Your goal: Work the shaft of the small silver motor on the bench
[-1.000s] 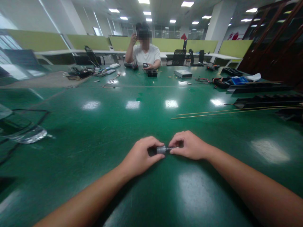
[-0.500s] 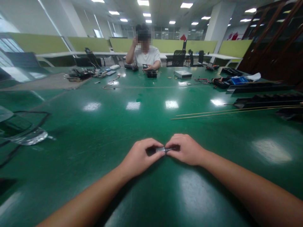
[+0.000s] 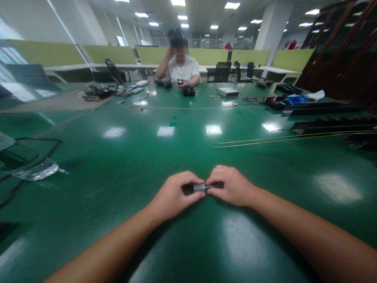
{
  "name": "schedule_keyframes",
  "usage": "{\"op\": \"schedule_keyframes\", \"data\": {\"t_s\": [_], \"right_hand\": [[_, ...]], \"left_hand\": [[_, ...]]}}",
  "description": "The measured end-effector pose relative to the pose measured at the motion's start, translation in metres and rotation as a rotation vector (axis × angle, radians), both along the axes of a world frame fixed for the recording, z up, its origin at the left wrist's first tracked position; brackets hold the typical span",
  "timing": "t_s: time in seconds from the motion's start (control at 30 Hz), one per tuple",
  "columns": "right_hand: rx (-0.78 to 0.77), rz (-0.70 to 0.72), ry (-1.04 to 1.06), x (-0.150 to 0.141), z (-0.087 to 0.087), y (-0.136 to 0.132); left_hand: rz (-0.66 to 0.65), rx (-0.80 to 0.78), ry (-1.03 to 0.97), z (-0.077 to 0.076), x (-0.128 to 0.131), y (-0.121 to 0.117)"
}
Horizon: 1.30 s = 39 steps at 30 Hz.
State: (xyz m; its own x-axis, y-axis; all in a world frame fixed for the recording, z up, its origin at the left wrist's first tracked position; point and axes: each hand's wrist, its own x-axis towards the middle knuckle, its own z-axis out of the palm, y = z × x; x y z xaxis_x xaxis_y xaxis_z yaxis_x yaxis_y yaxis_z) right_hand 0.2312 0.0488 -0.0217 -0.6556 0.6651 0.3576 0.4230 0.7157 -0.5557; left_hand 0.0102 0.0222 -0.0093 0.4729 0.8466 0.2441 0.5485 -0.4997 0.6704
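Between my two hands, just over the green table [image 3: 141, 153], lies a small silver metal cylinder with a dark, thinner end [image 3: 199, 188]. My left hand [image 3: 175, 194] pinches the silver part between thumb and fingers. On the other side, my right hand [image 3: 231, 186] is closed in a pinch on the dark, narrow end. The fingertips of both hands almost meet where the cylinder narrows. Part of the piece is covered by my fingers, and its exact kind cannot be made out.
Two thin brass-coloured rods [image 3: 253, 144] lie ahead to the right, near black metal profiles [image 3: 324, 125]. A clear plastic container [image 3: 32, 169] and a dark cable are at left. Across the table sits a person in a white shirt [image 3: 184, 70], among electronic parts and a silver box [image 3: 227, 92].
My left thumb and fingers have parted slightly, so more of the silver cylinder shows. Both hands otherwise stay in nearly the same place.
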Motion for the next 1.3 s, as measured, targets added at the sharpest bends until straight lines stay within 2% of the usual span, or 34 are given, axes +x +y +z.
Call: {"op": "schedule_keyframes", "data": {"t_s": [1.3], "right_hand": [[-0.012, 0.004, -0.061, 0.0076, 0.0076, 0.0011]], "left_hand": [[0.004, 0.006, 0.034, 0.0021, -0.0022, -0.0028]]}}
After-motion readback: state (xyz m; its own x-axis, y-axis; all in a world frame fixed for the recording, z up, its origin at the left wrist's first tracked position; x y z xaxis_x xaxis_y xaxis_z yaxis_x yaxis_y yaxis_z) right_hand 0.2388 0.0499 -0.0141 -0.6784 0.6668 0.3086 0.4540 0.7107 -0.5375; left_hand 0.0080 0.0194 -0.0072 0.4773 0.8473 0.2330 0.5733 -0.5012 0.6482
